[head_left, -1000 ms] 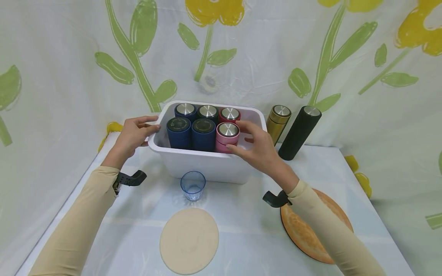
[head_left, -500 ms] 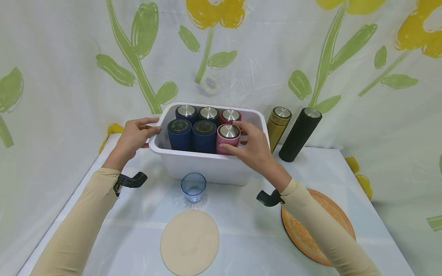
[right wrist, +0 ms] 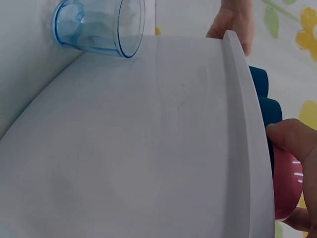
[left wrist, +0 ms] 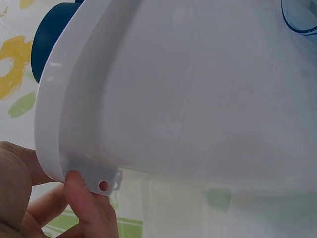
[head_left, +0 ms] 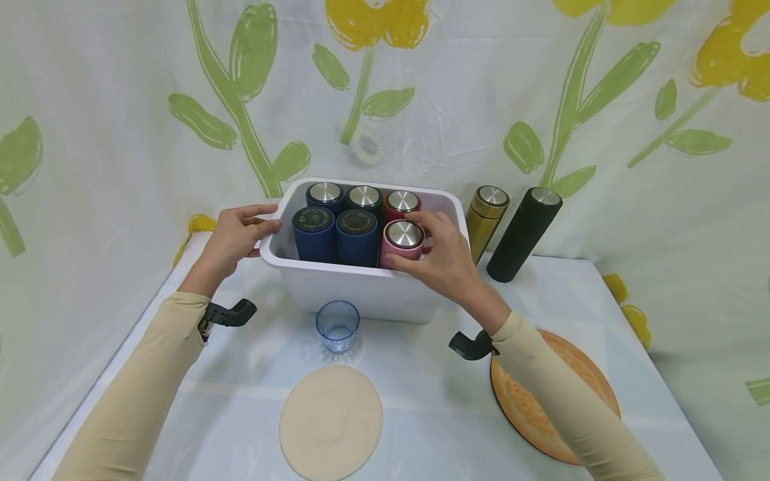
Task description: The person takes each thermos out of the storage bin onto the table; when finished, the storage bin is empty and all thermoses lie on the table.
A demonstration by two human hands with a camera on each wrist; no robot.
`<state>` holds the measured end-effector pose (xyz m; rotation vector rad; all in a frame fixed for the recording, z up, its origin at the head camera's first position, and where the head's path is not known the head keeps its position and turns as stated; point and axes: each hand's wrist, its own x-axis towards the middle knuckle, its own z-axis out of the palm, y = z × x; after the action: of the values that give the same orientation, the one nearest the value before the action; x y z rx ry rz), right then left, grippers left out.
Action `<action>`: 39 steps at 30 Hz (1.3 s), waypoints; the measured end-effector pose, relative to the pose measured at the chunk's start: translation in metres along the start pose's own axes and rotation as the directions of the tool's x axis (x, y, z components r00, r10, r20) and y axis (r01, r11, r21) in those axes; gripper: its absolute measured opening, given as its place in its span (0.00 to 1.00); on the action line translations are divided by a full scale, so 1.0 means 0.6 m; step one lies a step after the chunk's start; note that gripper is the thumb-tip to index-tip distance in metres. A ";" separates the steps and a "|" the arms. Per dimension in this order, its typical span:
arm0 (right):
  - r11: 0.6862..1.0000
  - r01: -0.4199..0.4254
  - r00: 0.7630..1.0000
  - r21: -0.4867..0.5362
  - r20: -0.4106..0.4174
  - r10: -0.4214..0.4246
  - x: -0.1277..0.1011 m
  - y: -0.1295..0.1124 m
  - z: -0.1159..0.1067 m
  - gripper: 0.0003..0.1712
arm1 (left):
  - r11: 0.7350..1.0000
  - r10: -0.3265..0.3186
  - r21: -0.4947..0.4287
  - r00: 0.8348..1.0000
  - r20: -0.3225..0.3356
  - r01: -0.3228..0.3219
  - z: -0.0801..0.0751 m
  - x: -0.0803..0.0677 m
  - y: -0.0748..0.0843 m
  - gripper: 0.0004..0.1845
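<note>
A white plastic bin (head_left: 355,294) holds several vacuum flasks in two rows. The pink flask (head_left: 404,235) with a steel lid stands at the front right, and my right hand (head_left: 446,257) grips it from the right, thumb in front. Next to it are two dark blue flasks (head_left: 313,235); behind are a blue flask (head_left: 325,194), a dark flask (head_left: 364,196) and a red flask (head_left: 403,200). At the bin's left end, my left hand (head_left: 237,234) pinches the rim; the left wrist view shows its fingers by a tab with a hole (left wrist: 103,186). Flask bottoms are hidden.
A blue drinking glass (head_left: 337,327) stands before the bin, with a round beige mat (head_left: 331,421) nearer. Right of the bin stand a gold flask (head_left: 484,217) and a tall black flask (head_left: 525,234). A round brown board (head_left: 577,361) lies partly under the right forearm.
My right hand has moved left and closed round the pink flask, which has since shifted slightly right, away from the blue one beside it. The left hand keeps its hold on the rim.
</note>
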<state>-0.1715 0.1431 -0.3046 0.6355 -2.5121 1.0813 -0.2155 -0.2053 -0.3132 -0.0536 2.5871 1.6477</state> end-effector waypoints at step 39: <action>0.993 -0.051 0.993 0.110 0.107 0.039 -0.004 -0.002 -0.017 0.36 | 1.000 0.002 0.003 1.000 0.008 -0.002 0.002 -0.006 0.005 0.29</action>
<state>-0.1678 0.1506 -0.2983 0.6863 -2.5798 1.2439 -0.2123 -0.2032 -0.3108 -0.0446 2.5844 1.6409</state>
